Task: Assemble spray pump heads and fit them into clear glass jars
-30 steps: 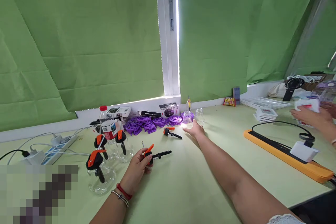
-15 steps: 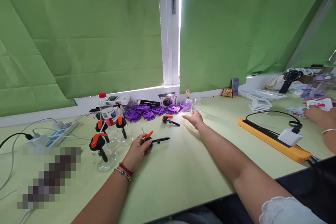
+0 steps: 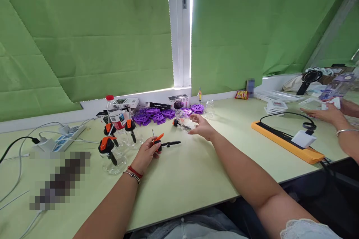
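My left hand (image 3: 146, 154) grips a black and orange spray-trigger head (image 3: 163, 143) low over the green table (image 3: 196, 171). My right hand (image 3: 202, 128) is stretched forward and holds a small clear glass bottle (image 3: 185, 121), tipped on its side. Another clear bottle (image 3: 209, 108) stands upright behind it. A loose trigger head (image 3: 176, 123) lies partly hidden behind the held bottle. Three clear bottles fitted with orange trigger heads (image 3: 110, 153) stand to the left of my left hand.
Purple plastic wheels (image 3: 162, 114), small boxes and a water bottle (image 3: 113, 117) line the window sill side. A power strip (image 3: 60, 140) with cables lies at left. At right are an orange mat (image 3: 288, 143) with a white charger, and another person's hands (image 3: 322, 112).
My right hand reached to the back row, took the clear bottle and drew it toward me. The left hand kept its hold on the trigger head. The view dropped lower.
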`<state>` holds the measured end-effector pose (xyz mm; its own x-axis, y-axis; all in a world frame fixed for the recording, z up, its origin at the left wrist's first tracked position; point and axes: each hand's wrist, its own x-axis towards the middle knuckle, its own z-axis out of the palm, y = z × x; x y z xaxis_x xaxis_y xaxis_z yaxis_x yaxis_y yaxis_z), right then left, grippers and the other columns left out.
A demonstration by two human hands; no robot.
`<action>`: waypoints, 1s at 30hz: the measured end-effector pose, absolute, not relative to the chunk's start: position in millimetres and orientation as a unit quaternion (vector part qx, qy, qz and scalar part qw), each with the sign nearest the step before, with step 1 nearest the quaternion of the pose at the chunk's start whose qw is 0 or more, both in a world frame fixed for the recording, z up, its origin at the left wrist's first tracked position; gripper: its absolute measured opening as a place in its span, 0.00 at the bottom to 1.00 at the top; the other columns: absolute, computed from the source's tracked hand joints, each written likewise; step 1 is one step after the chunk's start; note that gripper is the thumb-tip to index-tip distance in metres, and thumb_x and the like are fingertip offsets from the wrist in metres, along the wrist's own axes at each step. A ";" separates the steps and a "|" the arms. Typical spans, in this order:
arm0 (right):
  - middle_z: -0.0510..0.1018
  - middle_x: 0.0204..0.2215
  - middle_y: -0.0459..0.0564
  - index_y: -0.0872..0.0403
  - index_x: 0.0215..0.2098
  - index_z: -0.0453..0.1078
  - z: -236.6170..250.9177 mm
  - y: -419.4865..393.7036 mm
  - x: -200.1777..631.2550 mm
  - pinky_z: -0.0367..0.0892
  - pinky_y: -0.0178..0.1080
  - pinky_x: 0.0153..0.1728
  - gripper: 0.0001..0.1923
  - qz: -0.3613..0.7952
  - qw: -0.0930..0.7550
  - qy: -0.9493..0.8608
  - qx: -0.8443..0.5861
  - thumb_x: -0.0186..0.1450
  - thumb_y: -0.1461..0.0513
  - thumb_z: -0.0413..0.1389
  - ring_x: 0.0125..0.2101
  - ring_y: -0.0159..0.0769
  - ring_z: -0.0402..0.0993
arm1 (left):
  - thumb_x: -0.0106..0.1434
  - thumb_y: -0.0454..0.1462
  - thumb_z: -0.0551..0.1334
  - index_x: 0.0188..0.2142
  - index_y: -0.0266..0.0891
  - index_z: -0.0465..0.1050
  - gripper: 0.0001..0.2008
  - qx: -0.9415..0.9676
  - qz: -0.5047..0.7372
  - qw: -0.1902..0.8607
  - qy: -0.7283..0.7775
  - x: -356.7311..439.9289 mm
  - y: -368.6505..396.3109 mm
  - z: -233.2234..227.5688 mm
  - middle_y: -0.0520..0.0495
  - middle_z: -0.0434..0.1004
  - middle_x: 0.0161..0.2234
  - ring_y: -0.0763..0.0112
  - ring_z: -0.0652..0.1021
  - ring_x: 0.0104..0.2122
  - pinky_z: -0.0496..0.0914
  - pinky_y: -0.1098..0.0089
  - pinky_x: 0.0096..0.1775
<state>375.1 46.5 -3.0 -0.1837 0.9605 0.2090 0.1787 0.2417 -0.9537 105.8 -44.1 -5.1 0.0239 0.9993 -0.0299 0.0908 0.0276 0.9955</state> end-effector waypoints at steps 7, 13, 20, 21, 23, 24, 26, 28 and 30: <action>0.66 0.48 0.53 0.48 0.51 0.60 -8.2 37.7 394.2 0.68 0.45 0.42 0.41 0.510 0.472 -0.624 -0.357 0.41 0.62 0.69 0.49 0.43 0.64 | 0.51 0.46 0.64 0.52 0.34 0.61 0.31 0.505 0.480 0.501 0.514 104.2 -45.7 -1.2 0.51 0.69 0.27 0.73 0.71 0.25 0.66 0.70 0.28; 0.67 0.38 0.50 0.50 0.51 0.64 -6.3 39.9 412.2 0.66 0.42 0.41 0.34 0.554 0.436 -0.627 -0.332 0.47 0.59 0.66 0.43 0.39 0.66 | 0.51 0.46 0.65 0.51 0.35 0.62 0.31 0.498 0.488 0.504 0.509 100.5 -42.1 -5.2 0.52 0.68 0.28 0.72 0.72 0.26 0.67 0.70 0.28; 0.69 0.40 0.50 0.51 0.47 0.68 -9.5 41.5 425.6 0.66 0.39 0.37 0.33 0.551 0.320 -0.674 -0.374 0.41 0.63 0.65 0.42 0.40 0.65 | 0.51 0.46 0.65 0.51 0.37 0.63 0.30 0.502 0.496 0.503 0.499 95.8 -38.7 -8.4 0.50 0.70 0.30 0.72 0.72 0.27 0.67 0.69 0.29; 0.69 0.40 0.50 0.51 0.47 0.68 -9.9 41.4 425.5 0.66 0.39 0.37 0.33 0.550 0.315 -0.676 -0.376 0.41 0.63 0.65 0.42 0.40 0.65 | 0.51 0.46 0.65 0.51 0.37 0.63 0.30 0.501 0.496 0.502 0.500 95.4 -38.5 -8.1 0.50 0.70 0.30 0.72 0.72 0.27 0.67 0.69 0.29; 0.68 0.40 0.50 0.51 0.47 0.68 -10.0 40.7 424.3 0.66 0.38 0.36 0.33 0.551 0.307 -0.681 -0.373 0.41 0.63 0.65 0.41 0.40 0.65 | 0.51 0.46 0.65 0.51 0.36 0.63 0.30 0.502 0.499 0.500 0.499 94.9 -38.3 -7.5 0.50 0.70 0.30 0.72 0.72 0.27 0.68 0.69 0.29; 0.68 0.40 0.49 0.51 0.47 0.68 -9.8 40.1 423.3 0.66 0.37 0.36 0.33 0.552 0.303 -0.683 -0.369 0.40 0.64 0.65 0.41 0.39 0.65 | 0.51 0.46 0.65 0.52 0.36 0.62 0.30 0.502 0.500 0.500 0.498 94.7 -38.3 -7.3 0.50 0.69 0.30 0.72 0.72 0.27 0.68 0.69 0.29; 0.68 0.40 0.49 0.51 0.47 0.68 -9.4 39.1 420.7 0.66 0.37 0.36 0.33 0.553 0.298 -0.688 -0.364 0.40 0.64 0.66 0.40 0.38 0.65 | 0.51 0.45 0.65 0.52 0.36 0.62 0.31 0.503 0.502 0.501 0.495 94.8 -38.5 -7.1 0.50 0.69 0.31 0.72 0.72 0.27 0.68 0.68 0.29; 0.68 0.39 0.49 0.51 0.46 0.68 -9.8 38.5 417.1 0.66 0.37 0.36 0.33 0.547 0.301 -0.692 -0.362 0.41 0.64 0.66 0.41 0.38 0.64 | 0.51 0.46 0.65 0.53 0.36 0.62 0.32 0.504 0.499 0.504 0.494 95.4 -39.1 -7.3 0.50 0.70 0.31 0.72 0.73 0.27 0.69 0.68 0.30; 0.68 0.38 0.48 0.51 0.47 0.67 -10.7 38.0 412.1 0.66 0.37 0.36 0.33 0.541 0.300 -0.697 -0.363 0.41 0.64 0.66 0.40 0.38 0.65 | 0.52 0.46 0.65 0.54 0.36 0.61 0.32 0.506 0.493 0.507 0.494 96.5 -40.0 -7.6 0.50 0.70 0.30 0.72 0.73 0.27 0.69 0.68 0.30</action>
